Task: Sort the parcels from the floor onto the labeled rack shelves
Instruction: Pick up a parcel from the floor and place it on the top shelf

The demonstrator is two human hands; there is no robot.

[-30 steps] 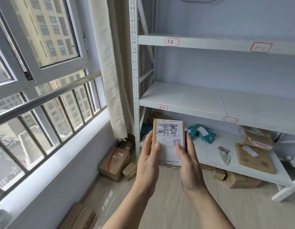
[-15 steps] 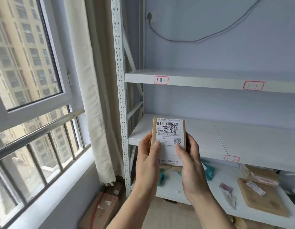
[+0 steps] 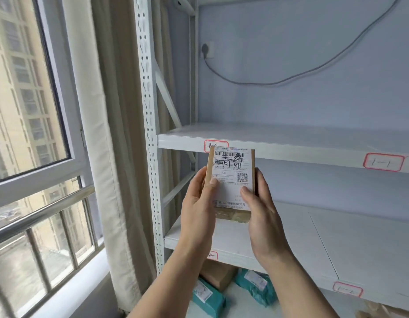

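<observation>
parcel (image 3: 231, 183): small brown box, upright, white shipping label facing me, handwritten characters across the barcode; held in front of the rack, top edge overlapping the upper shelf's left tag
left hand (image 3: 197, 208): clamped on my parcel's left edge, thumb on the label
right hand (image 3: 262, 211): clamped on the right edge, thumb on the label
upper shelf (image 3: 290, 143): bare, red-bordered tags (image 3: 216, 145) on its front lip
teal mailers (image 3: 255, 284): lowest level, 6 o'clock of parcel
curtain (image 3: 111, 134): 9 o'clock
</observation>
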